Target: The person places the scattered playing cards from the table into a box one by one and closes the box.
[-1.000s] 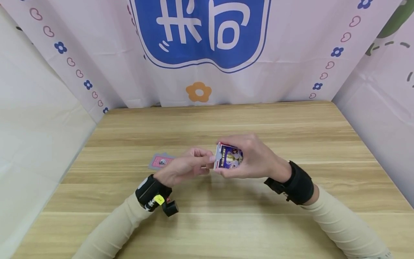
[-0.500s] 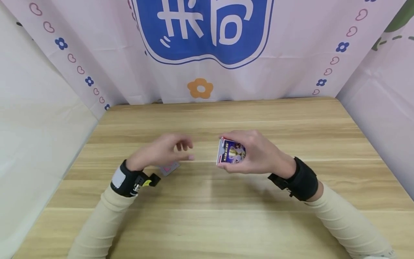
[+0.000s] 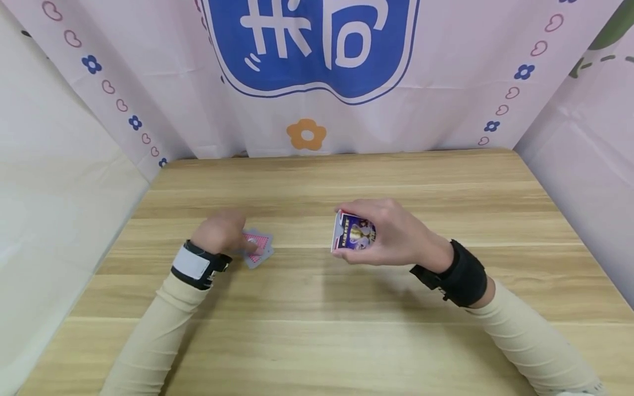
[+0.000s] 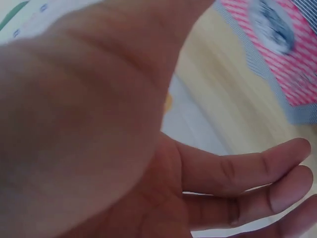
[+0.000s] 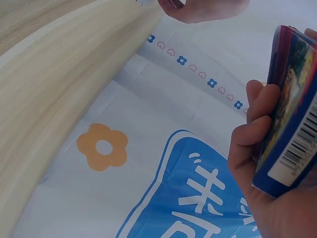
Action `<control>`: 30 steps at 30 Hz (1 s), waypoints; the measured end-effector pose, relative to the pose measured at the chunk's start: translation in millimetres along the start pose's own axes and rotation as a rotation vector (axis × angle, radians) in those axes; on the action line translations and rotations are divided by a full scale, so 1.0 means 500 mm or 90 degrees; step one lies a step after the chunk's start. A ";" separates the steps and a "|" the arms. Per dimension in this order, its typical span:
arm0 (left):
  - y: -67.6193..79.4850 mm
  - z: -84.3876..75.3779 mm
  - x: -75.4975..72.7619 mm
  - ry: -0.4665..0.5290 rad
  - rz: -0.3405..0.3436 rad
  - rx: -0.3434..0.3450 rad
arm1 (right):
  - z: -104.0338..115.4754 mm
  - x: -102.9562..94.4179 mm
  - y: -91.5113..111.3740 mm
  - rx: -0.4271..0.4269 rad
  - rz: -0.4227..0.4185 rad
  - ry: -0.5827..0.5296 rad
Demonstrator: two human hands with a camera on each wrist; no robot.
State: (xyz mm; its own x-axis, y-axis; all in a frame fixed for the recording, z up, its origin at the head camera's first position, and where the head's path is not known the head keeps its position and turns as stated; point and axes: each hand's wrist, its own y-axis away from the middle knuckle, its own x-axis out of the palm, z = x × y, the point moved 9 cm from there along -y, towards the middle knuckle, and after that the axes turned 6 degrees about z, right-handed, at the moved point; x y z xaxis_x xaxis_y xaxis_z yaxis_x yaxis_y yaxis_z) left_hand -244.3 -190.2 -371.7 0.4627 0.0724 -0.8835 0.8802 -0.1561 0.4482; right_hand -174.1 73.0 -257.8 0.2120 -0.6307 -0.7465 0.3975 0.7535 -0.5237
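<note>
Several playing cards (image 3: 264,242) with pink-and-white patterned backs and grey borders lie slightly fanned on the wooden table, left of centre. My left hand (image 3: 218,233) is over their left side, its thumb reaching across the top card. In the left wrist view its loosely bent fingers (image 4: 233,171) are apart from the cards (image 4: 297,82), and the thumb's tip is out of frame. My right hand (image 3: 396,234) grips a small card box (image 3: 355,232) between thumb and fingers, above the table. The box has a dark blue front with a gold trophy; a barcode shows on its side (image 5: 294,153).
The wooden table (image 3: 317,341) ends at a white curtain (image 3: 446,110) with a blue emblem and an orange flower. White cloth walls (image 3: 59,176) stand along both sides. Both wrists carry black straps (image 3: 463,275).
My left hand has left the box's flap end, swung left, and come down over the cards with its thumb on them. The right hand still holds the box nearly in place.
</note>
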 end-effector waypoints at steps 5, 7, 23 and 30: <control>-0.003 0.001 -0.001 -0.019 -0.017 0.000 | 0.001 -0.002 -0.003 -0.002 -0.001 0.002; -0.003 -0.002 0.002 -0.021 -0.011 0.000 | 0.001 -0.001 -0.003 -0.003 0.001 0.003; 0.020 -0.155 -0.015 0.267 0.058 0.347 | -0.006 -0.004 -0.002 0.000 -0.003 0.003; 0.080 -0.211 -0.059 0.535 0.050 0.402 | -0.005 0.000 -0.003 -0.005 0.000 -0.004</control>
State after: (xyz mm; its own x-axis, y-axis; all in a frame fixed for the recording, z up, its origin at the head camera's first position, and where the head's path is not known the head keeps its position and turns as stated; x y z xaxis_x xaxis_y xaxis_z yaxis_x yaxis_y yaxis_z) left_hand -211.5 -94.4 -313.3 0.6532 0.6615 -0.3683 0.7416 -0.6571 0.1351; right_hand -176.9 72.3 -258.0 0.2176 -0.6318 -0.7440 0.3911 0.7548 -0.5266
